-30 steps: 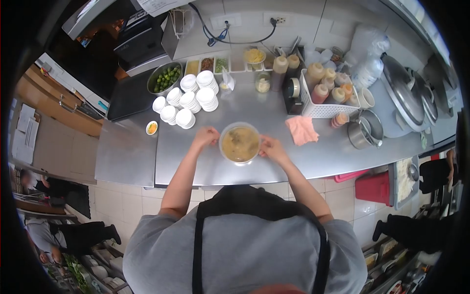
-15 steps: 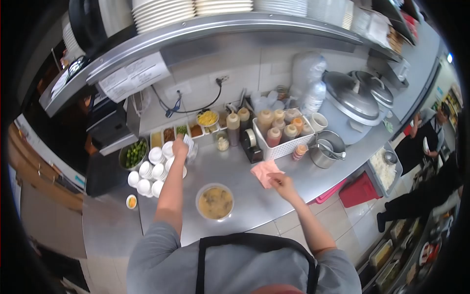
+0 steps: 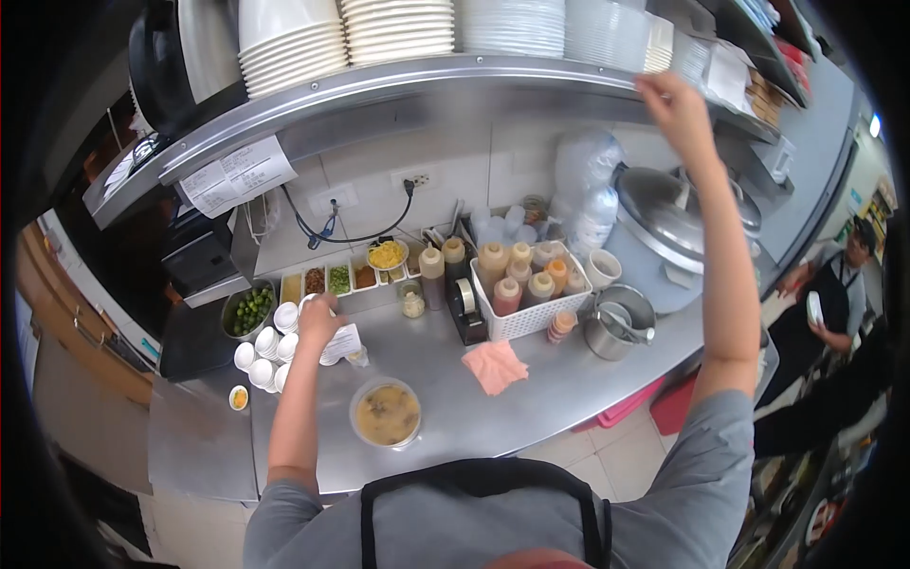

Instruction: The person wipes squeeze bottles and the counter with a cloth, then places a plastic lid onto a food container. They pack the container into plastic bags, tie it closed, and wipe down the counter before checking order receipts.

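My left hand (image 3: 320, 322) is over the white cups (image 3: 268, 343) at the left of the counter, its fingers closed on a white printed slip (image 3: 344, 340). Just beyond the slip is a small clear item (image 3: 358, 357), too blurred to name. My right hand (image 3: 671, 100) is raised to the shelf edge, fingers bent and apart, in front of stacked clear plastic containers (image 3: 604, 40); nothing shows in it. A round tub of soup (image 3: 387, 412) stands on the counter before me. A pink cloth (image 3: 496, 367) lies to its right.
A white basket of squeeze bottles (image 3: 540, 313) stands behind the cloth, beside a tape dispenser (image 3: 466, 318) and a metal pot (image 3: 616, 332). Topping trays (image 3: 339, 279) line the wall. A large lidded pot (image 3: 664, 204) is at right. A co-worker (image 3: 834, 284) stands beyond.
My right hand has let go of the pink cloth and risen to the shelf. My left hand has drawn back from the topping trays toward me with the slip. The view has shifted slightly.
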Available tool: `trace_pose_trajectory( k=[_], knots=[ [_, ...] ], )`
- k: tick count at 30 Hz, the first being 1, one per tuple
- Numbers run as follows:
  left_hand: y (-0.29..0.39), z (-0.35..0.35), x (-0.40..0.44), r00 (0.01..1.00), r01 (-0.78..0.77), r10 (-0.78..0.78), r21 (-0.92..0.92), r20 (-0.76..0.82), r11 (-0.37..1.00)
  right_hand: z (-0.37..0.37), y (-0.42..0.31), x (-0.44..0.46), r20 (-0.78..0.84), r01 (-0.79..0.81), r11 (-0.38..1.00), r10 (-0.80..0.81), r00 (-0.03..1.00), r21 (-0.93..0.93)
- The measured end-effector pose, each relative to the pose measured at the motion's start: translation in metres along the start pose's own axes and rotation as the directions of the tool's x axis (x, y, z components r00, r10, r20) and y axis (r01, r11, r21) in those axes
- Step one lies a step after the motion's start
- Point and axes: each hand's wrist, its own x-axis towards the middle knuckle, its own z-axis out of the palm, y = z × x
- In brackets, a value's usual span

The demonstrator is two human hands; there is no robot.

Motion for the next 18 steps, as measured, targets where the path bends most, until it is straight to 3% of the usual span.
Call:
trace_pose_trajectory(
  k=[4,7,9,10,11,13,14,15,16,17,18],
  knots=[
    [0.136,-0.094,-0.028,0.931,-0.311,0.278,-0.115,-0.235,0.943,-0.012,0.067,0.085,0.02,0.144,0.956,-0.143,0.989,-0.256],
    [0.23,-0.125,-0.025,0.804,-0.572,0.501,-0.185,-0.32,0.799,-0.001,0.122,0.131,0.147,0.239,0.953,-0.213,0.966,-0.186],
    [0.284,-0.127,-0.011,0.69,-0.696,0.632,-0.085,-0.352,0.713,0.005,0.144,0.153,0.337,0.229,0.954,-0.154,0.929,-0.194],
    [0.308,-0.12,-0.001,0.575,-0.79,0.675,-0.097,-0.463,0.606,0.006,0.143,0.159,0.405,0.193,0.971,-0.122,0.906,-0.139],
    [0.329,-0.111,0.015,0.46,-0.846,0.728,-0.003,-0.508,0.533,0.012,0.16,0.164,0.376,0.255,0.966,-0.22,0.9,-0.046],
    [0.371,-0.106,0.029,0.473,-0.819,0.733,0.062,-0.489,0.57,0.015,0.17,0.175,0.5,0.238,0.97,-0.183,0.847,-0.05],
    [0.391,-0.095,0.039,0.449,-0.807,0.704,0.088,-0.55,0.584,0.026,0.197,0.183,0.423,0.293,0.955,-0.243,0.873,-0.055],
    [0.408,-0.091,0.044,0.455,-0.783,0.679,0.105,-0.576,0.613,0.025,0.203,0.187,0.448,0.305,0.948,-0.234,0.863,-0.093],
    [0.428,-0.085,0.053,0.478,-0.763,0.639,0.075,-0.602,0.642,0.017,0.187,0.177,0.496,0.21,0.975,-0.148,0.856,-0.071],
    [0.445,-0.08,0.062,0.479,-0.743,0.606,0.075,-0.635,0.665,0.007,0.167,0.169,0.509,0.242,0.97,-0.196,0.838,-0.026],
    [0.46,-0.074,0.073,0.47,-0.73,0.582,0.079,-0.664,0.679,-0.007,0.142,0.16,0.482,0.392,0.92,-0.338,0.809,-0.014]
  ],
)
